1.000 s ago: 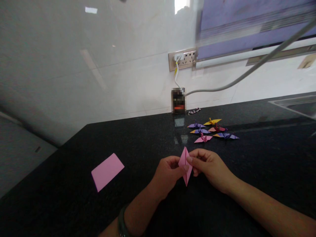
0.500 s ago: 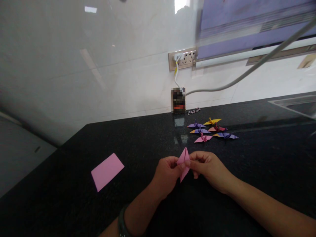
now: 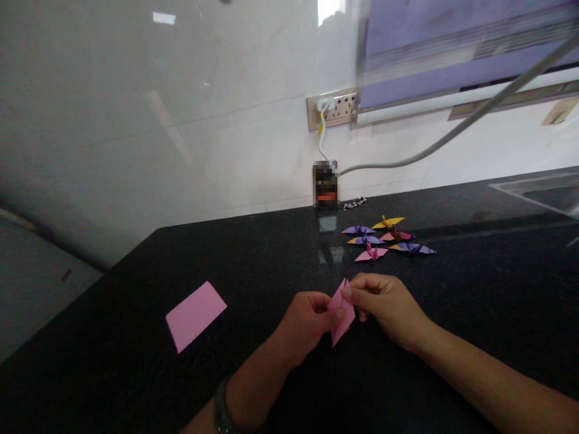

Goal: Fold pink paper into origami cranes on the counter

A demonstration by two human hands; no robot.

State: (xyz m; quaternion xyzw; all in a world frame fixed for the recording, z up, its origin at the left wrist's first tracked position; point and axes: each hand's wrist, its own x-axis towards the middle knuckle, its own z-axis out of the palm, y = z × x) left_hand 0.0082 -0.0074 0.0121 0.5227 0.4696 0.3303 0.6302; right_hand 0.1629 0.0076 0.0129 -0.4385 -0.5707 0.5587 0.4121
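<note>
A piece of pink origami paper (image 3: 340, 319), folded into a narrow diamond with a slit at its top, is held up between both hands over the dark counter. My left hand (image 3: 307, 319) pinches its left side, thumb across the front face. At the upper right edge, near the split points, my right hand (image 3: 382, 301) grips it between thumb and fingers. The fingers behind the paper are partly hidden. Just beyond the hands lie several folded paper cranes, among them a pink crane (image 3: 371, 253), a yellow crane (image 3: 388, 223) and a purple crane (image 3: 414, 248).
Pink sheets of paper (image 3: 195, 316) lie on the black counter (image 3: 253, 259) at the left. Against the wall stands a blurred-out device (image 3: 326, 185) with cables to a wall socket (image 3: 335, 108). A beaded strand (image 3: 355, 204) rests beside it.
The folded pink paper has tilted and come slightly lower, showing more of its face. My right hand has shifted its grip up toward the top points; my left hand still holds the left side.
</note>
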